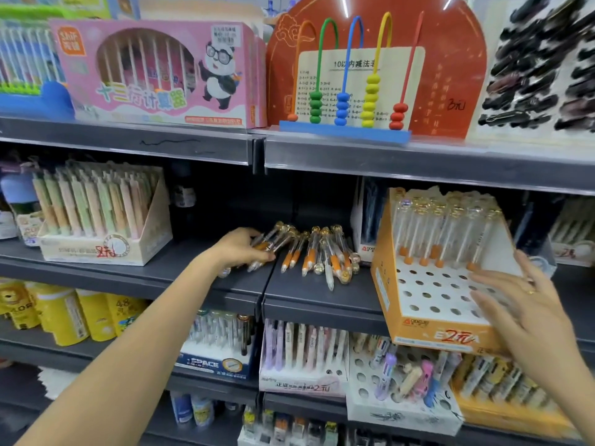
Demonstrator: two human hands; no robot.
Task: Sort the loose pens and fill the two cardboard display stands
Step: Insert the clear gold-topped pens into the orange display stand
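Reaching onto the dark middle shelf (pixel 199 268), the left hand (pixel 240 247) curls its fingers around a few clear pens with orange grips (pixel 269 244), holding them low against the shelf surface. Just to the right of that grip lies the rest of the loose pile of pens (pixel 325 252), gold-capped ends pointing mostly toward the back, tips toward the front edge. Further right again, the orange cardboard display stand (pixel 428 329) sits tilted at the shelf's edge, its white perforated top holding one back row of upright pens (pixel 447 230) and many unfilled holes. The right hand (pixel 528 307) rests on the stand's right front corner with fingers spread and fairly straight, gripping nothing. Well left of the left hand's grip stands a beige stand of pastel pens (pixel 103 217).
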